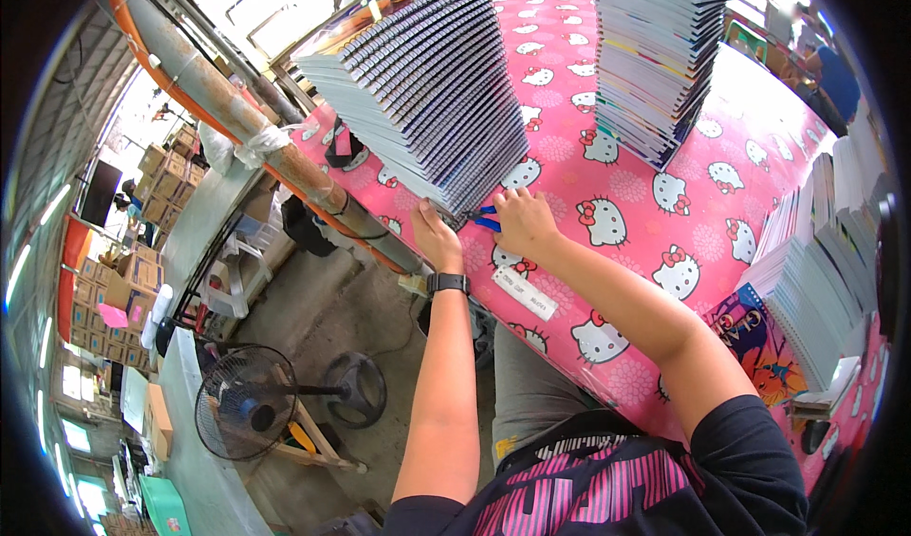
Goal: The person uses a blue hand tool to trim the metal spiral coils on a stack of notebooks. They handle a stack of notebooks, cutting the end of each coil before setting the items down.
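Note:
A tall stack of spiral-bound notebooks [432,90] stands at the table's left edge, its wire coils facing me. At the foot of this stack my left hand [437,240], with a dark watch on the wrist, is closed on the lower corner of a notebook. My right hand [525,223] is closed around the blue handles of small pliers [487,220], whose jaws point at the lowest coils. Exactly where the jaws touch is too small to make out. A white printed paper strip [525,294] lies on the pink patterned table cover [631,275], nearer to me than my right hand.
Another notebook stack [655,62] stands at the back right. More notebooks [821,275] and a colourful cover [752,335] lie along the right side. A rusty pole [308,193] with an orange cable runs past the table's left edge. A floor fan [249,403] stands lower left.

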The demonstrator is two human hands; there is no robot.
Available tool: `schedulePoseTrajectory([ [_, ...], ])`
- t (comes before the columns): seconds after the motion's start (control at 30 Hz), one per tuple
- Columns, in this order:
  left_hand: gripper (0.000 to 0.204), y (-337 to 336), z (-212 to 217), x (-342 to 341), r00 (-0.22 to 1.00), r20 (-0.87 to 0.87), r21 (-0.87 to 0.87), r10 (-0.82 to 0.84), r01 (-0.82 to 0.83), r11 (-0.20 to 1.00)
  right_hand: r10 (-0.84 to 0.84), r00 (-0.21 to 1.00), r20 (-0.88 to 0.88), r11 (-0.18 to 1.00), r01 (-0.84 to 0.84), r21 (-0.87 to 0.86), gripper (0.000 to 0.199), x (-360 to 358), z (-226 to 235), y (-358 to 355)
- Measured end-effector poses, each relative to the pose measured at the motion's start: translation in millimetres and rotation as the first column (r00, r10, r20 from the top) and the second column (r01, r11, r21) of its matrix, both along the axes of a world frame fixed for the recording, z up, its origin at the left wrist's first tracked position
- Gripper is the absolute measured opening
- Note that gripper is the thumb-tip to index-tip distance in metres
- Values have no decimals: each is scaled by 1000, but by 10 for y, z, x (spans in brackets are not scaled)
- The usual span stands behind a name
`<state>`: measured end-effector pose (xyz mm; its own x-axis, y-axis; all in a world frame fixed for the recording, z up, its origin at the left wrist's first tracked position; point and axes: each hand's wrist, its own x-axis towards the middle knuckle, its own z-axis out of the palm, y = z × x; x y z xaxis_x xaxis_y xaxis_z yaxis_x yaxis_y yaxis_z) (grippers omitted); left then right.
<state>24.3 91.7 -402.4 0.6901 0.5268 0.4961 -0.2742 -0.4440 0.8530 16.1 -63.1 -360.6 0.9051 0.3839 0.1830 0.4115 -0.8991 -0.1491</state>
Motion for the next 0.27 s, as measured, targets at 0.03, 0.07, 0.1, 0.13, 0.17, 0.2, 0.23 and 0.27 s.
schedulePoseTrajectory([
  [0.03, 51, -3, -1, -2, 1000, -2, 2, -4, 4, 1000, -2, 1000, -11, 1000, 2, 2, 47, 5, 5, -6],
  [0.07, 51, -4, 1, -2, 1000, -4, 4, -7, 7, 1000, -4, 1000, -21, 1000, 4, 4, 46, 10, 10, -9],
  [0.1, 51, -3, 5, 1, 1000, 3, 7, -9, 9, 1000, -14, 1000, -28, 1000, 14, 4, 47, 3, 10, -10],
  [0.13, 51, 2, -8, -7, 1000, 8, 8, -10, 10, 1000, -23, 999, -37, 1000, 24, 3, 49, -34, 18, -8],
  [0.17, 51, 7, -19, -11, 1000, 12, 9, -12, 12, 1000, -33, 998, -46, 999, 33, 2, 50, -58, 31, -1],
  [0.2, 51, 15, -27, -10, 1000, 4, -1, -16, 16, 1000, -31, 998, -51, 999, 32, 3, 49, -60, 42, 13],
  [0.23, 52, 17, -35, -1, 1000, -4, -11, -24, 23, 1000, -33, 998, -56, 999, 33, 4, 49, -51, 48, 20],
  [0.27, 52, 22, -41, 11, 999, -13, -20, -31, 31, 999, -35, 998, -61, 999, 35, 6, 49, -30, 59, 32],
])
